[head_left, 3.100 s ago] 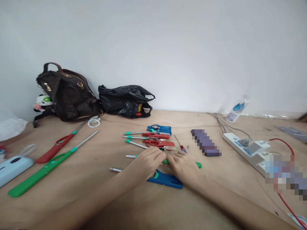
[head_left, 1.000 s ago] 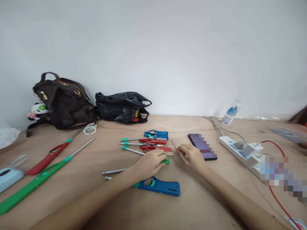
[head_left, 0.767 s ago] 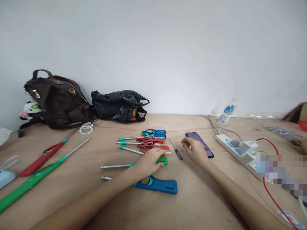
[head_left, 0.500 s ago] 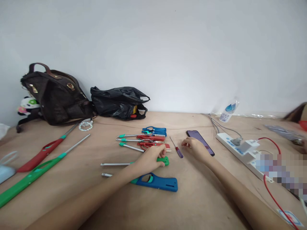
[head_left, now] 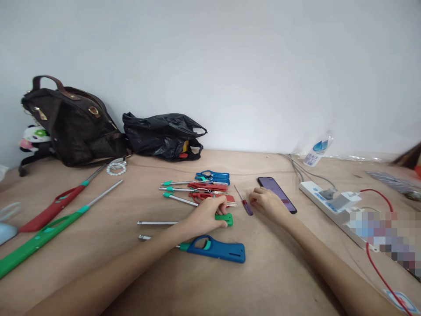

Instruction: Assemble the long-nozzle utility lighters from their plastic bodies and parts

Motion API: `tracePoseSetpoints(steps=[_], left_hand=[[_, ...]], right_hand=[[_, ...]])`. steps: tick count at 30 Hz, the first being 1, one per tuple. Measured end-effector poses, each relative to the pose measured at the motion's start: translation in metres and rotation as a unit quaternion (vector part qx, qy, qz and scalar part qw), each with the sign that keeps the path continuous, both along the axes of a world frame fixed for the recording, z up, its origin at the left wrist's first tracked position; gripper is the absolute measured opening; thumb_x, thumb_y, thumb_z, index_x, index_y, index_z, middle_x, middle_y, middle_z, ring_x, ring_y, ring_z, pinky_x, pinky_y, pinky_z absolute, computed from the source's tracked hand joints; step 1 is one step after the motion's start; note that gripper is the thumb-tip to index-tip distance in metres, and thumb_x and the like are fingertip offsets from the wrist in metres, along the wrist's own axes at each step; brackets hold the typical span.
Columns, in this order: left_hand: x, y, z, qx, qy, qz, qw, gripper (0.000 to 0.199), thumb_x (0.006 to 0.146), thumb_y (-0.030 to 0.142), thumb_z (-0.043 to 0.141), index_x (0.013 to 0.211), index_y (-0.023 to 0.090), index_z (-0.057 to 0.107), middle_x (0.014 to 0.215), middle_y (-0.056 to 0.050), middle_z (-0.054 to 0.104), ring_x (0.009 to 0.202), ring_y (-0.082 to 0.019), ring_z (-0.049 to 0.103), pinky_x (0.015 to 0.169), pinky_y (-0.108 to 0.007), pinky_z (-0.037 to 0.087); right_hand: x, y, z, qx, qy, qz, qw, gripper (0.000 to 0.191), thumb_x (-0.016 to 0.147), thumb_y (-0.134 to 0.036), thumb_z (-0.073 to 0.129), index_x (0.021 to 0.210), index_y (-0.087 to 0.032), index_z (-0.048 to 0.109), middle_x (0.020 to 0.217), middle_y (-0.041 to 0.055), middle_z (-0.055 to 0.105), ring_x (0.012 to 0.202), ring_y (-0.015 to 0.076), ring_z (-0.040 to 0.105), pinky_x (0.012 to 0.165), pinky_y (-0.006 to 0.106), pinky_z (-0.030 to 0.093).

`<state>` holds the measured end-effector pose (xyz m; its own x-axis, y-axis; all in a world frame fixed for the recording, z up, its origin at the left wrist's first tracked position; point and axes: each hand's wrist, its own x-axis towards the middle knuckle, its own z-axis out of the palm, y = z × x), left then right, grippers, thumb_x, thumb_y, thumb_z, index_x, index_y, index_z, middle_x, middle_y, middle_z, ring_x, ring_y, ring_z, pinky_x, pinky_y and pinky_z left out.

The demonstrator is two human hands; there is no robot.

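My left hand [head_left: 210, 215] is closed around the handle of a green long-nosed lighter [head_left: 226, 218], which lies flat on the table with its metal tube [head_left: 158, 223] pointing left. Nearer me lies a blue lighter [head_left: 223, 251], partly under my left forearm. My right hand [head_left: 265, 202] rests on the table with its fingers curled together; what they hold, if anything, is hidden. Just left of it is a small purple-handled screwdriver [head_left: 247, 207]. Beyond my left hand lie opened red lighter shells [head_left: 213, 188], blue shells [head_left: 219, 175] and loose metal tubes with teal collars [head_left: 179, 198].
A phone [head_left: 279, 195] lies beyond my right hand. Further right are a power strip [head_left: 315, 195] with a red cable [head_left: 371, 259] and a bottle [head_left: 317, 151]. On the left are a red lighter [head_left: 54, 210], a green one [head_left: 42, 241], a bracelet [head_left: 116, 168], a backpack [head_left: 75, 127] and a black plastic bag [head_left: 158, 136].
My right hand's fingers have curled in more beside the screwdriver. My left hand stays on the green lighter. The whole view has shifted slightly.
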<state>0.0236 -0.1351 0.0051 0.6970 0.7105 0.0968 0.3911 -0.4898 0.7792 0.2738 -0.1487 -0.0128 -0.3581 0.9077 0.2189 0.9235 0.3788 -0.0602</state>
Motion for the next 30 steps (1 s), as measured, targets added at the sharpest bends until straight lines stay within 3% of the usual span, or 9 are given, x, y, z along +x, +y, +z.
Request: tracePoseSetpoints(steps=[7,14,30], left_hand=[[0.000,-0.001,0.003,0.005,-0.005,-0.002,1.000,0.034,0.061,0.008,0.071,0.073,0.018,0.041,0.075,0.004,0.054,0.071,-0.014,0.052,0.061,-0.022,0.035],[-0.002,0.000,0.003,0.022,-0.004,-0.010,1.000,0.030,0.063,0.010,0.067,0.071,0.018,0.039,0.074,0.004,0.053,0.069,-0.013,0.049,0.060,-0.022,0.032],[-0.002,0.001,0.000,0.030,-0.002,-0.008,1.000,0.032,0.063,0.011,0.067,0.070,0.019,0.037,0.073,0.006,0.051,0.069,-0.013,0.047,0.060,-0.022,0.029]], right_hand=[[0.001,-0.002,0.002,-0.032,0.115,-0.044,0.992,0.012,0.079,-0.014,0.049,0.075,-0.019,0.059,0.077,0.0022,0.060,0.068,0.0147,0.053,0.061,0.024,0.035],[0.006,0.006,-0.010,-0.064,0.197,-0.030,0.978,0.014,0.068,-0.010,0.049,0.072,-0.019,0.059,0.073,0.0019,0.060,0.062,0.0144,0.052,0.061,0.024,0.036],[0.009,0.010,-0.017,-0.053,0.201,-0.042,0.977,0.014,0.070,-0.011,0.052,0.073,-0.019,0.064,0.073,0.0017,0.057,0.062,0.0141,0.050,0.058,0.024,0.035]])
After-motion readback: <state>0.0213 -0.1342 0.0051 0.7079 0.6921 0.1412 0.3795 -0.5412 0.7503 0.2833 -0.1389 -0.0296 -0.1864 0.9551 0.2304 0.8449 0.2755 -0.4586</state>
